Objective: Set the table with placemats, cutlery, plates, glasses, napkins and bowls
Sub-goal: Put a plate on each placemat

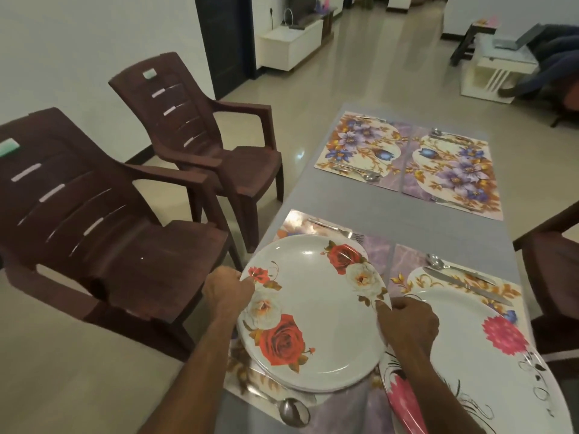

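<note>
Both hands were clamped on the rose plate (313, 311): the left hand (227, 291) pinched its rim at nine o'clock, the right hand (409, 324) held the edge at three. It sat over the near-left placemat (293, 222) on the desk (329, 192), looking like the top of a small stack, with a pink-flower plate (488, 355) just beside it at three o'clock. I judged it stiff, smooth, probably slippery and breakable. Opposite rims seemed the safest hold.

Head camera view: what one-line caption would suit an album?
Both hands hold a rose-patterned plate over a placemat.
</note>
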